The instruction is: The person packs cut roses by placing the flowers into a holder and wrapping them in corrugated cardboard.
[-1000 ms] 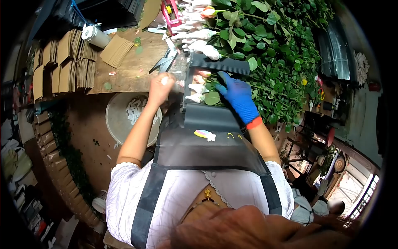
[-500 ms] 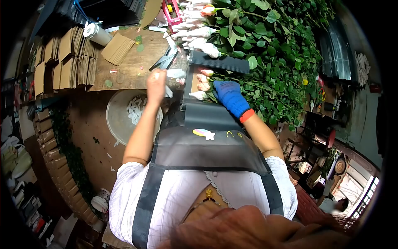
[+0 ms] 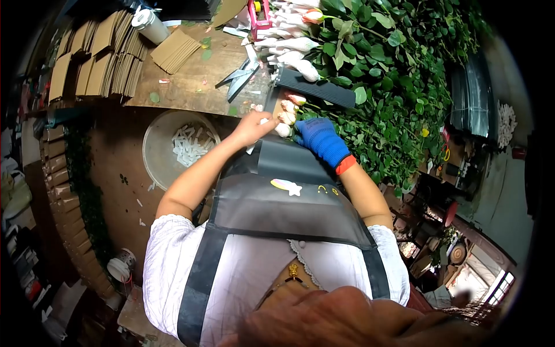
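Observation:
My bare left hand [image 3: 254,129] is closed, with a thin white strip [image 3: 250,149] showing at its fingers. Its fingertips are at the pale pink rose heads [image 3: 287,117], which lie in a row on brown cardboard by a black ridged strip [image 3: 318,88]. On my right hand [image 3: 321,139] is a blue knitted glove with an orange cuff. Its fingers curl around the rose stems just behind the heads, and the stems are mostly hidden. Dark-handled scissors [image 3: 239,80] lie on the wooden table beyond my left hand.
Roses in white net sleeves [image 3: 292,43] lie at the back, with a mass of green leaves [image 3: 399,87] to the right. Folded cardboard pieces [image 3: 98,58] and a white canister [image 3: 150,26] stand at the left. Below the table edge is a bin [image 3: 151,151] of white scraps [image 3: 193,144].
My left hand has moved right and nearer, from beside the scissors to the rose heads. My gloved right hand stays at the stems. The whole view has shifted slightly.

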Demonstrator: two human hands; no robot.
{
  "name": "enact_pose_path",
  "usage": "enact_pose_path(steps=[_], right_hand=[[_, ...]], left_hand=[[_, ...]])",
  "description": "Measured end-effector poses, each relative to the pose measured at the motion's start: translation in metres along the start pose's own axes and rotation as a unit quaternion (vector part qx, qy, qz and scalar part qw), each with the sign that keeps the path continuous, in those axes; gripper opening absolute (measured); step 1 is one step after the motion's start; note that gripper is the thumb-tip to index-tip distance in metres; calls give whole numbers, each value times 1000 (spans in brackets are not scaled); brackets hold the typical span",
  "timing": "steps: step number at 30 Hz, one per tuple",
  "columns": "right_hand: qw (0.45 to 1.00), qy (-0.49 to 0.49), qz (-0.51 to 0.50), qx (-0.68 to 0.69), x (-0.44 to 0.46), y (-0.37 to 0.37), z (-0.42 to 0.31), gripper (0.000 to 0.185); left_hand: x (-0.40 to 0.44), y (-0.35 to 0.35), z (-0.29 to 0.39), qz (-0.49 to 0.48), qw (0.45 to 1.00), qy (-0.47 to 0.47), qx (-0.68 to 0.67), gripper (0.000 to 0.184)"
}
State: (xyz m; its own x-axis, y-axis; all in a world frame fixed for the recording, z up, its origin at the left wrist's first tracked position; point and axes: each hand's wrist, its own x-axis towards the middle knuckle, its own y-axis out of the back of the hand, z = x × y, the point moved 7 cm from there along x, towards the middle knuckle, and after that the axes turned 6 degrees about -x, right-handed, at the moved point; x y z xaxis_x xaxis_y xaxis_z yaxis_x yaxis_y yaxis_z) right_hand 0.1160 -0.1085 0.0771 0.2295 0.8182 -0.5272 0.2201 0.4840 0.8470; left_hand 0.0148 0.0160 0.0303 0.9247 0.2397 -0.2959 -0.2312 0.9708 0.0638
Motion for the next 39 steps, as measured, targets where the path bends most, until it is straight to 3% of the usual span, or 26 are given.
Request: enact_pose_path(steps=[3, 7, 9, 10, 11, 12, 13, 14, 16, 18, 20, 22, 25, 32, 34, 35, 37, 39], right_hand=[[1000, 25, 11, -16, 5, 1, -5, 23], [994, 69, 36, -80, 11, -5, -13, 12], [992, 64, -10, -106, 16, -10, -12, 12], [991, 61, -33, -117, 16, -13, -14, 13], [990, 60, -39, -121, 17, -12, -15, 13], [989, 59, -43, -125, 17, -12, -17, 14], [989, 57, -47, -128, 18, -11, -19, 14], [987, 60, -57, -136, 20, -13, -20, 15], [983, 62, -76, -153, 23, -17, -23, 16], [985, 73, -46, -147, 24, -17, -23, 17], [985, 80, -36, -145, 22, -15, -23, 17], [984, 84, -44, -151, 20, -10, -21, 17], [988, 72, -27, -136, 16, -2, -21, 17], [975, 122, -33, -185, 25, -23, -22, 15], [967, 124, -50, -217, 25, -12, -31, 14], [976, 111, -8, -188, 25, -12, -32, 14], [985, 85, 78, -130, 26, -12, -31, 14], [985, 96, 61, -128, 24, -10, -25, 16]], left_hand=[[-12, 5, -13, 121, 988, -32, -95, 26], [-42, 13, -15, 283, 953, -76, -80, 17], [-63, 40, -23, 377, 910, -85, -151, 14], [-77, 66, -26, 424, 895, -80, -118, 16], [-86, 91, -46, 398, 906, -37, -141, 21], [-97, 114, -60, 360, 929, -4, -82, 26], [-111, 135, -60, 323, 936, 41, 130, 27], [-125, 149, -84, 260, 890, 192, 321, 21], [-139, 144, -54, 210, 752, 167, 603, 24], [-108, 126, -38, 156, 874, 95, 451, 42], [-64, 87, -3, 105, 953, -62, 278, 51], [-28, 55, 25, 33, 964, -123, 233, 73], [8, 37, 14, -58, 962, -127, 233, 89], [25, 24, -3, -133, 951, -88, 263, 107], [38, 24, -9, -179, 971, -38, 156, 114], [42, 21, -13, -202, 974, -13, 101, 118], [38, 12, 6, -138, 973, -35, 183, 121], [36, 9, 14, -91, 965, -62, 239, 125]])
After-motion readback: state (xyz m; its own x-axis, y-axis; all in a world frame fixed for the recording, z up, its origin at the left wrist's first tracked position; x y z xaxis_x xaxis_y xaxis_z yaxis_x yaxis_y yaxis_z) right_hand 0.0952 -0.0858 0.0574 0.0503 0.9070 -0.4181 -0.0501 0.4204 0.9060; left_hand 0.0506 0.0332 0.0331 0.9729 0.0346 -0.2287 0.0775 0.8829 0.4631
